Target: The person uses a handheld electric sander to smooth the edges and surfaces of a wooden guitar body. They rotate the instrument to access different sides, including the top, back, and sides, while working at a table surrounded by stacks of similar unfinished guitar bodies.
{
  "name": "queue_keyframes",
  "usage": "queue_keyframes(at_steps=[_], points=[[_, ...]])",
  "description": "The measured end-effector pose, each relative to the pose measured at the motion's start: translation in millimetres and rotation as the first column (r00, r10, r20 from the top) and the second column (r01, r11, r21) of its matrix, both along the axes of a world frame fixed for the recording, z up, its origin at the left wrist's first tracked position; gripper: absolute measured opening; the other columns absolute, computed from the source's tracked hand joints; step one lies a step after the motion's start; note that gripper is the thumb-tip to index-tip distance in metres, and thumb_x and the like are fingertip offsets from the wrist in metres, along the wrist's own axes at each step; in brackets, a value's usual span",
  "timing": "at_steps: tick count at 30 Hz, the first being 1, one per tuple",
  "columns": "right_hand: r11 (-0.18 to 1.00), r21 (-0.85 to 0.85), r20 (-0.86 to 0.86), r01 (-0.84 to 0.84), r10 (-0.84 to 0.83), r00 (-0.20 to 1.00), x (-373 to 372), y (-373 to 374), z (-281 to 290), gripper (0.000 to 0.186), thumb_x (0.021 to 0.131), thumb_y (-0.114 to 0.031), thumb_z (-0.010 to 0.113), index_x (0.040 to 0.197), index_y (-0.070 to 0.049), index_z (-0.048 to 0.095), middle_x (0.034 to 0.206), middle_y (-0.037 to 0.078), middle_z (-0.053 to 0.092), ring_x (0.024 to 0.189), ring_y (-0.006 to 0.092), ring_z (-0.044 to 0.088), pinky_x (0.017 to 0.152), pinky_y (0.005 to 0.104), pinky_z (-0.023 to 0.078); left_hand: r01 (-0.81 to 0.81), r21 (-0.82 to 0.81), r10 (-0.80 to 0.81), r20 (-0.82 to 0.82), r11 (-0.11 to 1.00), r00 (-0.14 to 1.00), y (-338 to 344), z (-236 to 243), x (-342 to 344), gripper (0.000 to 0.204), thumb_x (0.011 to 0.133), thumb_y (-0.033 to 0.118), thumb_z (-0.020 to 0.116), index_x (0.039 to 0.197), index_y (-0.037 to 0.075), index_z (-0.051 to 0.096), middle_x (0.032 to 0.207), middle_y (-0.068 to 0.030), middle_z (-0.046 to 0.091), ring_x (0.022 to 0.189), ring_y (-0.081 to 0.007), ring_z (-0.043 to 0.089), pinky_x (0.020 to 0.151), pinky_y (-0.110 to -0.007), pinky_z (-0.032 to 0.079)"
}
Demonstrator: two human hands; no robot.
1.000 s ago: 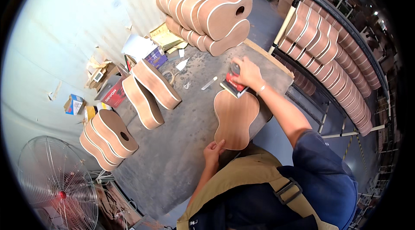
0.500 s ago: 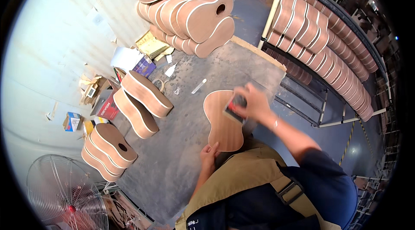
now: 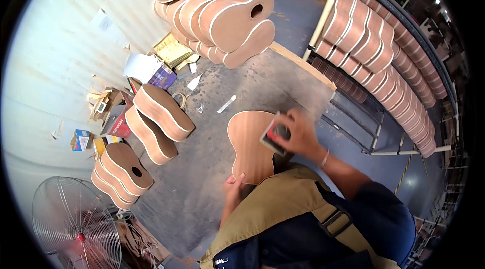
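Note:
A small guitar body [image 3: 248, 142], plain reddish-brown wood with a pale edge line, lies flat side up at the front of the grey table, close to my apron. My left hand [image 3: 234, 186] grips its near end, thumb on top and fingers beneath. In my right hand [image 3: 301, 137] is a black and red hand sander [image 3: 275, 135] with a flat rectangular pad. It is at the body's right edge, partly overhanging it. Whether the pad touches the wood there I cannot tell. My right palm hides part of the tool.
Stacked guitar bodies [image 3: 232, 21] stand at the back, others [image 3: 161, 112] at the left. Small boxes [image 3: 115, 122] line the wall. A pale strip [image 3: 227, 104] lies mid-table [image 3: 202, 183]. A wire-caged fan [image 3: 76, 228] is near left, a loaded rack [image 3: 374, 92] at right.
The sander has shifted toward the right edge of the guitar body. My left hand keeps its grip on the near end. The whole view has shifted slightly.

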State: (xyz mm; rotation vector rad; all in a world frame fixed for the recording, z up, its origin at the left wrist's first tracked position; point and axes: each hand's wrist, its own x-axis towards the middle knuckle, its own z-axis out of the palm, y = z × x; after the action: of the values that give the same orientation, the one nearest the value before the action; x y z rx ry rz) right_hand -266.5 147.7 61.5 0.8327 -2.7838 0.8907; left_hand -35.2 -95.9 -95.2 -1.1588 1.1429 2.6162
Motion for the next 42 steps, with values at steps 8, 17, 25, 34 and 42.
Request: queue_keyframes(at_steps=[8,17,25,34,42], points=[[1.0,-0.011,0.087,0.001,0.0,0.996,-108,-45,0,0.052,0.084,-0.032,0.09,0.134,-0.027,0.074,0.125,0.013,0.063,0.113,0.0376,0.069,0.088,0.0517,0.061,-0.035,-0.018,0.036,0.052,0.999,0.998,7,1,2,0.037,0.099,0.013,0.086,0.13,-0.002,0.074,0.123,-0.0127,0.081,0.111,-0.0216,0.079,0.099,-0.039,0.064],[0.902,0.148,0.094,-0.405,0.395,0.914,-111,-190,19,0.054,0.085,-0.019,0.087,0.136,-0.025,0.074,0.127,0.017,0.064,0.12,0.0399,0.069,0.097,0.0499,0.061,-0.054,-0.168,0.076,0.128,0.984,0.989,5,-25,11,0.032,0.097,0.017,0.09,0.123,0.003,0.079,0.115,-0.008,0.083,0.1,-0.016,0.079,0.089,-0.032,0.064],[0.846,0.192,0.051,-0.497,0.497,0.866,-25,-190,21,0.05,0.087,-0.025,0.087,0.135,-0.023,0.073,0.125,0.017,0.063,0.109,0.0415,0.07,0.087,0.0522,0.062,-0.04,-0.143,0.048,0.052,0.989,0.997,7,-19,7,0.029,0.101,0.022,0.087,0.121,0.002,0.079,0.11,-0.0065,0.083,0.093,-0.0135,0.079,0.084,-0.028,0.065],[0.964,0.144,-0.102,-0.224,0.24,0.965,-23,-206,16,0.049,0.087,-0.026,0.087,0.134,-0.022,0.073,0.12,0.017,0.063,0.106,0.0409,0.069,0.085,0.0526,0.061,0.101,0.059,-0.084,-0.242,0.993,0.967,-8,-17,12,0.045,0.118,0.031,0.06,0.146,-0.005,0.063,0.141,-0.0183,0.075,0.131,-0.0299,0.072,0.12,-0.048,0.054],[0.899,0.151,0.097,-0.412,0.401,0.911,108,-180,25,0.063,0.086,-0.019,0.087,0.145,-0.02,0.065,0.126,0.021,0.06,0.111,0.0428,0.067,0.089,0.0521,0.059,0.112,0.031,-0.099,-0.27,0.993,0.958,-11,-36,19,0.038,0.119,0.028,0.059,0.14,-0.003,0.066,0.139,-0.0169,0.076,0.129,-0.029,0.073,0.119,-0.047,0.055]])
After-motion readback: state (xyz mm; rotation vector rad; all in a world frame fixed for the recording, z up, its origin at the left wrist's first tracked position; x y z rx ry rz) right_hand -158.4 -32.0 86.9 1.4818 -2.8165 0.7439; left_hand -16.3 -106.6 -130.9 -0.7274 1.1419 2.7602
